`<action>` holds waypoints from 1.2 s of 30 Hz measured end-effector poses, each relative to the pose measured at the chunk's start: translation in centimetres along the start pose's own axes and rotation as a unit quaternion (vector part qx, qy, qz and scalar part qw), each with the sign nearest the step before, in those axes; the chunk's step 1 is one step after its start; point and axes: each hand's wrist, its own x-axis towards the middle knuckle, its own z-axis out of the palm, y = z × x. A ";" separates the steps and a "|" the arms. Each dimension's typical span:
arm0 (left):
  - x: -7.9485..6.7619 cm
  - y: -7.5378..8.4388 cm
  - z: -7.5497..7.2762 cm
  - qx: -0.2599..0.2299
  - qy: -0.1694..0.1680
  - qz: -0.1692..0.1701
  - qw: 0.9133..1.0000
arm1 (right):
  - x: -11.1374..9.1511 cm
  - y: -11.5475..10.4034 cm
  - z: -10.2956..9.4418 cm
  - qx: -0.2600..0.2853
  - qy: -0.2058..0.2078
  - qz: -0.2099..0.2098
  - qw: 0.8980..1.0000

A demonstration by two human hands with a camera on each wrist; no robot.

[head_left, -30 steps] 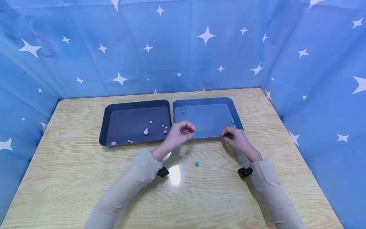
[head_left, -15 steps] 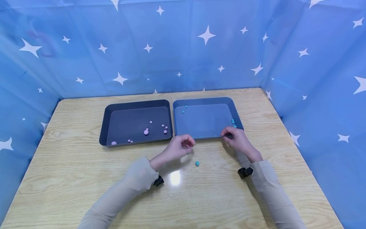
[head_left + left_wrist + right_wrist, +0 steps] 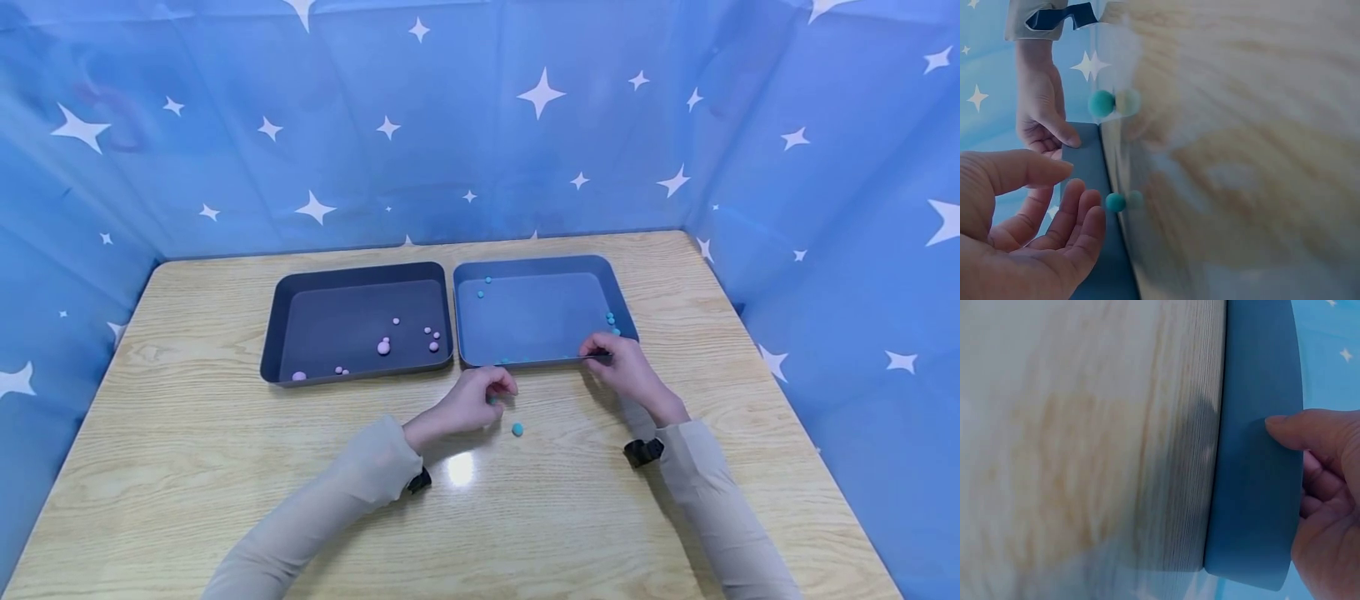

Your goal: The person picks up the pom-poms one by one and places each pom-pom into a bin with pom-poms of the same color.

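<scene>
My left hand (image 3: 468, 398) is low over the table in front of the blue tray (image 3: 536, 304), thumb and fingers apart around nothing. Right by its fingertips in the left wrist view is a small teal ball (image 3: 1115, 202); the hand partly covers it in the head view. A larger teal ball (image 3: 517, 429) lies on the table a little nearer the person. At the tray's front right, my right hand (image 3: 626, 371) pinches the rim, with the thumb (image 3: 1282, 425) on the outer wall and the fingers inside. Several teal balls lie in this tray, some half hidden by its front wall.
A dark tray (image 3: 345, 312) stands close to the left of the blue one, with several pale pink balls (image 3: 383, 347) in it. Both are on a wood-grain table (image 3: 187, 467). A blue star-patterned curtain (image 3: 465, 125) surrounds the back and sides.
My left hand has come from over the blue tray's front left corner down toward the person, to the smaller teal ball on the table. My right hand keeps its place on the rim.
</scene>
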 end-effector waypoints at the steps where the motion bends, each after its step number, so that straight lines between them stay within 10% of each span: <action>1: 0.0 -0.1 0.0 0.003 -0.001 0.000 1.000 | 0.0 0.0 0.0 0.000 0.001 0.000 1.000; 36: 0.7 -1.2 0.3 0.084 -0.030 0.046 0.995 | 0.0 0.1 0.0 0.005 -0.006 -0.003 1.000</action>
